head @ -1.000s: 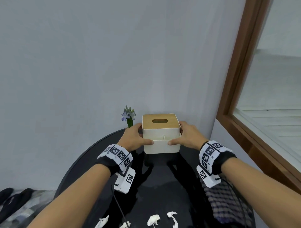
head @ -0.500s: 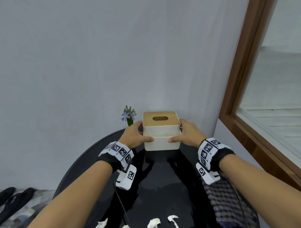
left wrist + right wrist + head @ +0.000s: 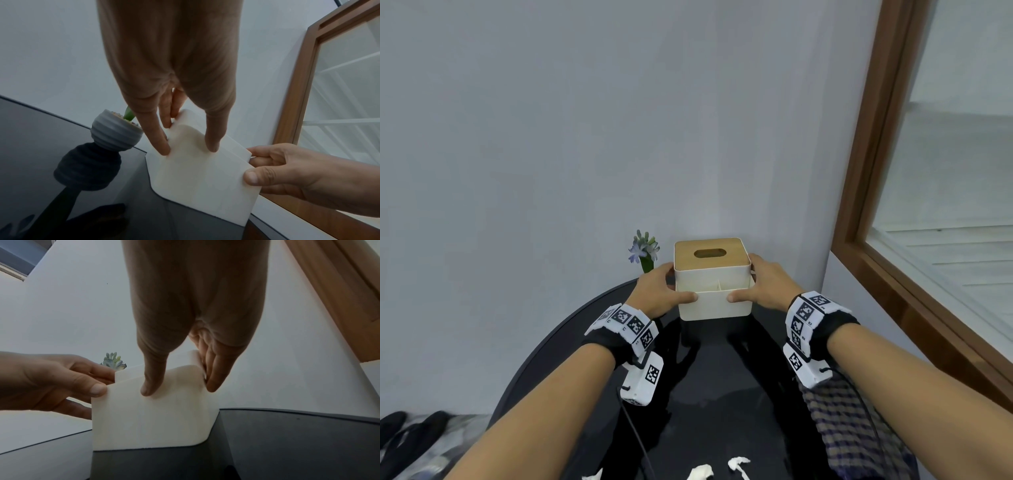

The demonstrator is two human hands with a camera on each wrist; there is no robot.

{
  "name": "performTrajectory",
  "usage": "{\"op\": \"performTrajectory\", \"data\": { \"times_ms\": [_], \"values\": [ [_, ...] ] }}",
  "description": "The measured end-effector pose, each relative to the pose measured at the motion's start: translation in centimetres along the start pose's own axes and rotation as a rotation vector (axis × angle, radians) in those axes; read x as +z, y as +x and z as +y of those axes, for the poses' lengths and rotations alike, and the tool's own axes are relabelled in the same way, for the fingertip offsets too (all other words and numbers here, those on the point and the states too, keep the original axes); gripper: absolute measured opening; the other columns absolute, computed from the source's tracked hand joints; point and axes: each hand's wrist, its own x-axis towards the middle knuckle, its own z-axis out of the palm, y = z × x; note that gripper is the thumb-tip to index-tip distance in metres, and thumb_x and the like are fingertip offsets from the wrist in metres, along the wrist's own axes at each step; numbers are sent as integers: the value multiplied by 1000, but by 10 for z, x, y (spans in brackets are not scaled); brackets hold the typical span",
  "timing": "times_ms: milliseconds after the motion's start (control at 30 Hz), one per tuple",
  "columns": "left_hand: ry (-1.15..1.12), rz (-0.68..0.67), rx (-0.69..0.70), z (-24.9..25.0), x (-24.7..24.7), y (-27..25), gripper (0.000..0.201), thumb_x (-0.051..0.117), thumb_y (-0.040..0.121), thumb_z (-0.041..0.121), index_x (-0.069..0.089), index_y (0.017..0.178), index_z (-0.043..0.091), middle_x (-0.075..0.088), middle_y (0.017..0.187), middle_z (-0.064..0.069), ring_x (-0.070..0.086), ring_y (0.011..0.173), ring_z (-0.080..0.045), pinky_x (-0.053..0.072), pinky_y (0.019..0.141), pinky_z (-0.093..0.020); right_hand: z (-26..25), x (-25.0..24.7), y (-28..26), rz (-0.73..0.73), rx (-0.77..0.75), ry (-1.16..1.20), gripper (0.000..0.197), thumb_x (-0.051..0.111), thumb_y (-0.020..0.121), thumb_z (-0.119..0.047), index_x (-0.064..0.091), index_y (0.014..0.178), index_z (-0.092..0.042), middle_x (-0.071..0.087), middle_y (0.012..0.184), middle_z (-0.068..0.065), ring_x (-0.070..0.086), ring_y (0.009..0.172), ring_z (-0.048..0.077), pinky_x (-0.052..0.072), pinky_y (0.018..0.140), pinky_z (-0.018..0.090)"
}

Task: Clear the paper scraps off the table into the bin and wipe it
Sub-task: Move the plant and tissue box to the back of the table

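A white tissue box with a wooden slotted lid stands at the far edge of the round black table. My left hand grips its left side, thumb on the front wall. My right hand grips its right side the same way. Both wrist views show the box pinched between thumb and fingers of each hand, with its base on the table. White paper scraps lie near the table's front edge, by my forearms. No bin is in view.
A small grey ribbed pot with a purple flower stands just left of the box. A checked cloth lies on the table's right part. A wood-framed window is on the right, the wall close behind. Dark sandals lie on the floor at left.
Both hands have pushed the tissue box a little farther toward the wall. The paper scraps now sit lower in the head view.
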Motion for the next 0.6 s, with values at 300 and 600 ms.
{"op": "performTrajectory", "data": {
  "times_ms": [300, 600],
  "values": [
    [-29, 17, -42, -2, 2, -20, 72, 83, 74, 32, 49, 136, 20, 56, 132, 3, 67, 99, -12, 50, 85, -25, 0, -4, -21, 5, -1, -40, 69, 83, 63, -41, 49, 119, -19, 61, 112, 3, 61, 92, 18, 49, 78, 28],
    [188, 35, -29, 10, -10, -70, 83, 71, 79, 54, 40, 145, 16, 51, 144, -2, 57, 118, -17, 43, 97, -29, -24, -14, -94, -23, -132, -178, 71, 75, 75, -47, 47, 133, -16, 58, 130, 6, 56, 114, 23, 40, 87, 25]
  ]
}}
